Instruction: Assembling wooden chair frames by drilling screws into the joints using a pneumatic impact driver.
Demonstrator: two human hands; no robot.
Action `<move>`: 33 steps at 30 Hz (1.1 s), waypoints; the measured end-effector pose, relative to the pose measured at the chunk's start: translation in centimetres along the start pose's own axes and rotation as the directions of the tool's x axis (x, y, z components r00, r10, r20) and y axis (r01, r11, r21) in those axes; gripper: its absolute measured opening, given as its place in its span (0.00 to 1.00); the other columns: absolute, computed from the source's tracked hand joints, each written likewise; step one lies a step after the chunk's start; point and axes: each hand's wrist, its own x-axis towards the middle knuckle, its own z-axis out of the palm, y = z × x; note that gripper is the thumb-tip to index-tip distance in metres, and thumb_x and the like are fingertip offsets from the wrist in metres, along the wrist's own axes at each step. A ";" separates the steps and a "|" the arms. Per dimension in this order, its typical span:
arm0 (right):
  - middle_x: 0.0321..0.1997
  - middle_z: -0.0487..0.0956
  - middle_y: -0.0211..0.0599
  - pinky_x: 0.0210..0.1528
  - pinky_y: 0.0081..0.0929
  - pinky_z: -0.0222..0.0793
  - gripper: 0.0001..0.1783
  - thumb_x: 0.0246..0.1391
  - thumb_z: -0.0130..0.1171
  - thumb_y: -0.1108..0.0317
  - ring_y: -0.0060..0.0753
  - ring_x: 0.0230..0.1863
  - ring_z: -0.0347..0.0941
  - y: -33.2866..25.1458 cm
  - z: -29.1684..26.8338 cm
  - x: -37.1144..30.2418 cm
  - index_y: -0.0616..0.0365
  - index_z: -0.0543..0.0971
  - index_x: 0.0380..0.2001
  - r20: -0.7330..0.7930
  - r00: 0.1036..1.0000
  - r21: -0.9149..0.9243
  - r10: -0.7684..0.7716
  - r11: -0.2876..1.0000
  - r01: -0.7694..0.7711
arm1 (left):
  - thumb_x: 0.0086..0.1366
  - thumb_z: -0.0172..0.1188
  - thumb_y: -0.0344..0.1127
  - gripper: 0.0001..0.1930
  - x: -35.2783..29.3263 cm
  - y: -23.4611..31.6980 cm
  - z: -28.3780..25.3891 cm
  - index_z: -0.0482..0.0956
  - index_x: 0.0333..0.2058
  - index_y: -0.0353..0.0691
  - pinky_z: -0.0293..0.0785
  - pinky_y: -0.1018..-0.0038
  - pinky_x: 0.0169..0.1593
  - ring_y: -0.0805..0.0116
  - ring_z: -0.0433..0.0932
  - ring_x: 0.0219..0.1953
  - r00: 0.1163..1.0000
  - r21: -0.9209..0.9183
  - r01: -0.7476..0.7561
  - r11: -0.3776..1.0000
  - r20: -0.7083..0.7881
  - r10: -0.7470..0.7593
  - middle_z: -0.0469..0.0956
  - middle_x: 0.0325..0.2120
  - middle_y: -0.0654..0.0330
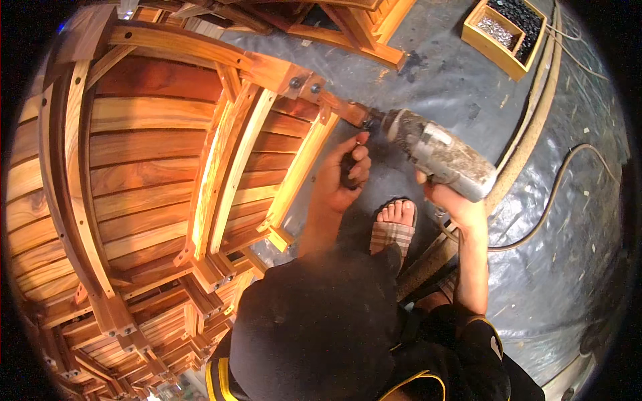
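Note:
My right hand [453,204] grips the handle of a worn grey power drill [438,152], whose tip meets the end of a reddish wooden arm piece [344,110] of a slatted wooden chair [154,154]. Just below the drill tip, my left hand [344,175] is curled around a small dark object that is too hidden to name. Two bolt heads [304,85] show on the chair's joint block, left of the drill tip.
Several stacked slatted chairs [147,321] fill the left. A wooden box of screws [505,30] sits top right on grey plastic sheeting [575,220]. The drill's cord [555,194] loops right. A sandalled foot [394,224] stands below my hands; a long wooden strip [535,113] curves by.

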 end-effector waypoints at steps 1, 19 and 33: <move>0.25 0.74 0.27 0.22 0.16 0.60 0.15 0.35 0.49 0.82 0.19 0.23 0.67 -0.1 0.0 -0.1 0.60 0.76 0.31 -0.033 0.998 0.086 0.048 0.995 -0.045 | 0.64 0.49 0.36 0.09 -0.2 0.0 -0.1 0.70 0.38 0.38 0.51 0.83 0.16 0.79 0.59 0.14 1.000 0.006 -0.021 1.000 -0.010 0.021 0.66 0.19 0.67; 0.26 0.74 0.30 0.23 0.18 0.61 0.16 0.34 0.48 0.84 0.19 0.24 0.67 1.9 0.0 0.5 0.61 0.76 0.30 0.128 0.986 0.047 0.109 0.992 -0.115 | 0.64 0.50 0.47 0.12 -1.2 3.4 1.9 0.69 0.33 0.44 0.48 0.85 0.14 0.81 0.53 0.12 0.971 0.188 -0.203 0.961 -0.090 0.222 0.60 0.15 0.73; 0.28 0.75 0.29 0.24 0.17 0.63 0.14 0.39 0.52 0.84 0.18 0.27 0.69 1.0 2.1 0.3 0.61 0.76 0.33 0.080 0.975 0.244 0.208 0.944 -0.221 | 0.64 0.51 0.42 0.14 -1.6 4.0 4.7 0.71 0.32 0.34 0.48 0.84 0.13 0.80 0.55 0.09 0.914 0.459 -0.305 0.835 -0.106 0.392 0.61 0.14 0.67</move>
